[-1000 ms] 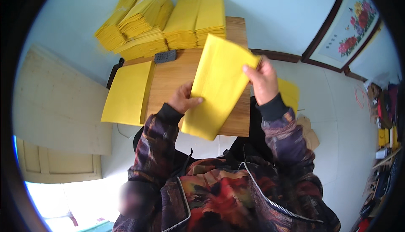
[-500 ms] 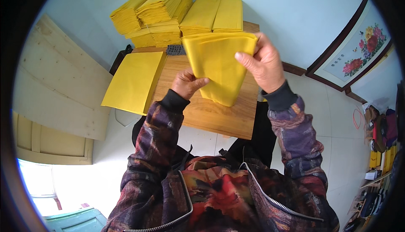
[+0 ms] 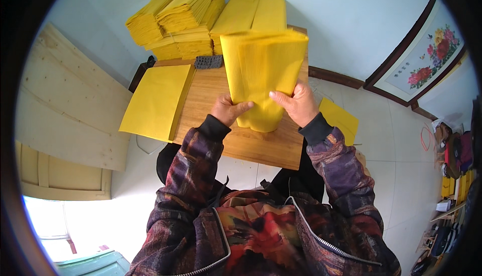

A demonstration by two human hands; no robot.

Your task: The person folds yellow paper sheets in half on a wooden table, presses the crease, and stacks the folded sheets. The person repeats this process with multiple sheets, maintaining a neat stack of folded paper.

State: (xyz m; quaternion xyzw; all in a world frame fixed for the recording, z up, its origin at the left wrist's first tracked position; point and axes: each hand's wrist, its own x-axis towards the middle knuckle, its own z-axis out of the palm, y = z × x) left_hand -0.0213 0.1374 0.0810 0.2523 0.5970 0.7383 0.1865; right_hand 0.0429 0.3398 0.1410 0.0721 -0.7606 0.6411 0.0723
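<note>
A stack of yellow paper sheets [image 3: 264,70] stands on end over the front part of the wooden table, its lower end curved and its top edge flaring. My left hand [image 3: 230,109] is closed on its left side, thumb across the near face. On the right side my right hand [image 3: 300,105] grips it lower down, thumb also on the near face. The fingers behind the paper are hidden. Left of my hands lies a flat, squared pile of yellow paper [image 3: 158,100], reaching past the table's left edge.
The wooden table [image 3: 203,98] carries tied bundles of yellow paper [image 3: 188,10] and a folded pile [image 3: 251,12] along the wall. A dark grey textured pad [image 3: 209,61] sits before them. More yellow paper [image 3: 341,120] shows beyond my right wrist. A plywood board [image 3: 75,95] leans at left.
My right hand has slid down from the paper's upper right corner to its lower right side. The stack now stands more upright. Yellow paper has come into view beyond my right wrist.
</note>
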